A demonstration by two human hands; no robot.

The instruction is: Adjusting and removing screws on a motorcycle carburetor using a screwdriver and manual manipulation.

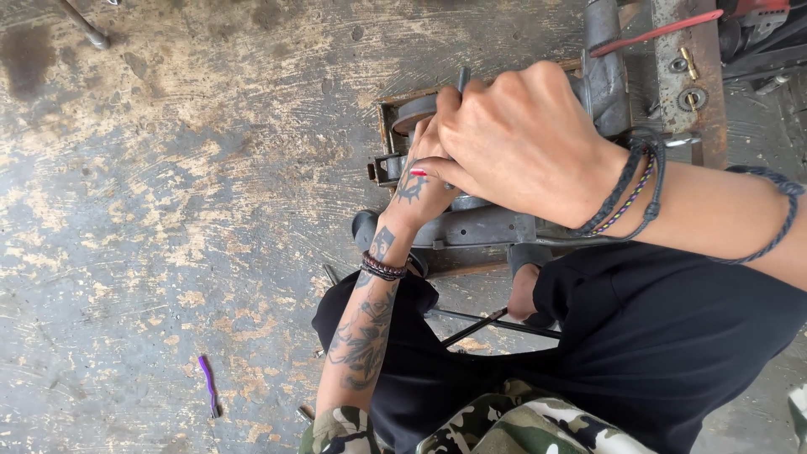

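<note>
Bare concrete floor (168,210) left of hands.

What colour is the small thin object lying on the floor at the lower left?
Purple; the small thin object shows in the head view.

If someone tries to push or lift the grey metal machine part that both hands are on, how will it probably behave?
The metal machine part looks like thick cast steel, so it is probably heavy and fully stiff. It sits broad and low on the concrete floor, so it would likely scrape rather than roll or tip. Its surface looks grimy, so the left hand and right hand might slip a little.
</note>
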